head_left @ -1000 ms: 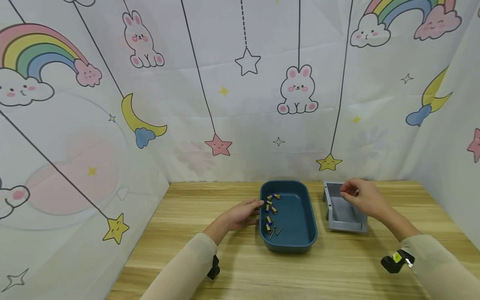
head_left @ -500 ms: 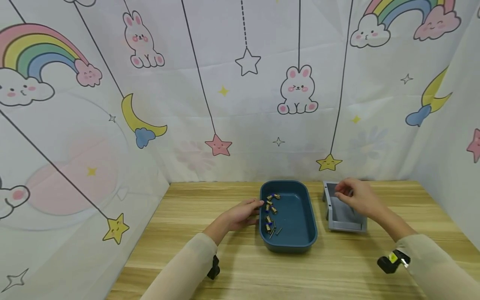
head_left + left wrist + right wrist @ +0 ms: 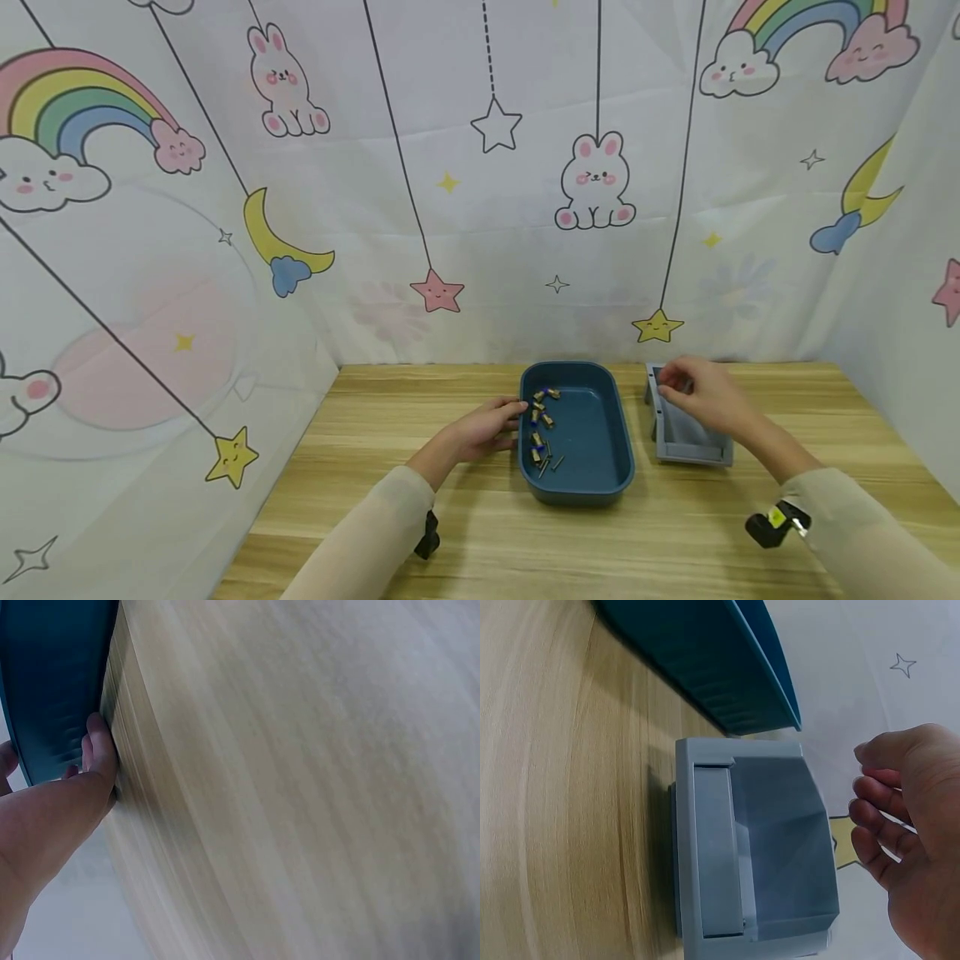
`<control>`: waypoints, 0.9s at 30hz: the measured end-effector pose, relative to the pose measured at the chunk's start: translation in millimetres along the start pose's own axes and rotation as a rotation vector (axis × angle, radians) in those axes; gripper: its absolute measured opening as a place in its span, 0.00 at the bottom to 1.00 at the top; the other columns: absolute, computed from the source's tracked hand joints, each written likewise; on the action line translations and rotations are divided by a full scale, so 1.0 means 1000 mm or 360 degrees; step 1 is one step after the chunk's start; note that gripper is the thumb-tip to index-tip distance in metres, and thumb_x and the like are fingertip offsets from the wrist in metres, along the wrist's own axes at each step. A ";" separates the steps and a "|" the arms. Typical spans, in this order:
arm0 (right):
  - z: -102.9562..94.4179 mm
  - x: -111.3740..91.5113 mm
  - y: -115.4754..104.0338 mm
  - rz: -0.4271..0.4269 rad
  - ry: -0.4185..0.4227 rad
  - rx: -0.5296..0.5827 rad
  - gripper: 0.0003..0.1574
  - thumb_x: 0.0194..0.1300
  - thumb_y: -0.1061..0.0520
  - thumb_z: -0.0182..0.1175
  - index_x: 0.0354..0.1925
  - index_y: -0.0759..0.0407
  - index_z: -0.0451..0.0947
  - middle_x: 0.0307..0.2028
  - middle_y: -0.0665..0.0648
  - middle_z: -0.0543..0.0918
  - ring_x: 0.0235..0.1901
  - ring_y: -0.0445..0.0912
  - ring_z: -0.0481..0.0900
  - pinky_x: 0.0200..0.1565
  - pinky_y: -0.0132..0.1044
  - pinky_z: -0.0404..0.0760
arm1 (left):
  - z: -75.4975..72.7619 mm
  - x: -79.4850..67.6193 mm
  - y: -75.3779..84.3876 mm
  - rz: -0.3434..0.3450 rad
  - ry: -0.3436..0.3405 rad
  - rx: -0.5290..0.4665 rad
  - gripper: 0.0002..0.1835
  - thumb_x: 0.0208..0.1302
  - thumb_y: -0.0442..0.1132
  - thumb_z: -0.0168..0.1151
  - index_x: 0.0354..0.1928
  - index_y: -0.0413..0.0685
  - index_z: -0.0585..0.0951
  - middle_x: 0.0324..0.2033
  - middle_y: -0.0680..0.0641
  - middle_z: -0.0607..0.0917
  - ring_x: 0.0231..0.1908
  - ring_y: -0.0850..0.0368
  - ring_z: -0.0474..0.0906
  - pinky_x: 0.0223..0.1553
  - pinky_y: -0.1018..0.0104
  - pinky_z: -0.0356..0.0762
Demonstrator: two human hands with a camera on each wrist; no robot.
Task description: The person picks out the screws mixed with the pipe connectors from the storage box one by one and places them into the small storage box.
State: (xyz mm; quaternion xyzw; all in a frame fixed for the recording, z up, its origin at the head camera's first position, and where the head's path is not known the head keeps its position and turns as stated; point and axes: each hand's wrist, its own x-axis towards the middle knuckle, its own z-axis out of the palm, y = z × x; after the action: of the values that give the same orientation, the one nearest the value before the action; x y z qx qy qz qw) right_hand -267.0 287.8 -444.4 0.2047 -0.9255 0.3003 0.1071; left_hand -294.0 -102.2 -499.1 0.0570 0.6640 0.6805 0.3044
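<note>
My left hand rests against the left outer wall of a dark blue plastic bin. In the left wrist view, the fingers lie along the wall near the table, with the thumb up near the rim. Several small brass fittings with blue rings and several screws lie along the bin's left side. Over the grey open-topped box hovers my right hand. Its fingers are loosely bent with visible gaps, and nothing shows between them in the right wrist view.
Both containers stand on a wood-grain table, the grey box right of the bin with a narrow gap between. A white printed curtain hangs behind and along both sides.
My right hand has moved a little left above the grey box, towards the bin. The left hand, the bin and its contents look unmoved.
</note>
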 end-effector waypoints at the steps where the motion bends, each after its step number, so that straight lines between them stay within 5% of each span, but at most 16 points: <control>1: 0.001 0.000 0.000 -0.0006 0.0003 -0.0001 0.06 0.70 0.63 0.70 0.45 0.63 0.85 0.36 0.51 0.85 0.35 0.43 0.80 0.35 0.36 0.83 | 0.000 0.000 0.000 0.0001 -0.0002 0.0004 0.33 0.84 0.49 0.54 0.79 0.39 0.60 0.70 0.37 0.74 0.72 0.43 0.71 0.68 0.47 0.77; 27: 0.018 0.013 -0.022 -0.0150 -0.0008 0.0061 0.06 0.70 0.64 0.70 0.45 0.62 0.85 0.36 0.50 0.84 0.35 0.43 0.80 0.35 0.36 0.84 | -0.001 0.000 0.001 -0.0003 -0.0041 0.0004 0.34 0.85 0.49 0.53 0.79 0.35 0.61 0.69 0.37 0.75 0.73 0.43 0.70 0.70 0.47 0.75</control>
State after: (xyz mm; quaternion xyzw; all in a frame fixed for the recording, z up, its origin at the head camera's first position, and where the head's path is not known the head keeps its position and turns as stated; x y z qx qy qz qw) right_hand -270.2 256.7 -443.8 0.2509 -0.9091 0.3121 0.1148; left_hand -295.0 -103.0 -498.6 0.0656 0.6610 0.6785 0.3137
